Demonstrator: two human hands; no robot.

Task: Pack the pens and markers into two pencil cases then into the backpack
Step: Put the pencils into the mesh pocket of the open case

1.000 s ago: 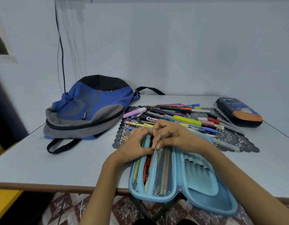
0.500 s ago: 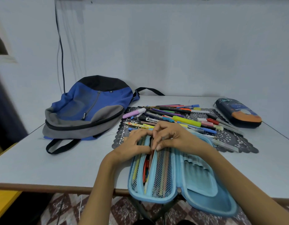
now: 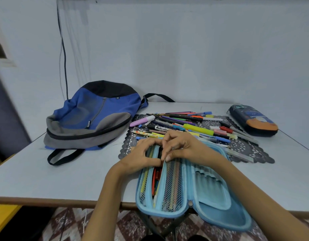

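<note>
Flanking the loose pens (image 3: 185, 126): backpack (image 3: 91, 117), dark case (image 3: 252, 120).

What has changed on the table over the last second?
Hardly anything. Both hands stayed at the far end of the open light blue pencil case: the left hand curled beside a dark pen, the right hand pinching the mesh divider. Nothing visibly taken or released. The backpack, loose pens and dark pencil case stayed put.

Open light-blue pencil case (image 3: 211, 197) at the near surface (image 3: 46, 180) edge, partly filled.
Loose pens and markers (image 3: 185, 125) lie piled behind it; closed dark pencil case (image 3: 252, 119) far right, blue-grey backpack (image 3: 98, 115) flat at left.
</note>
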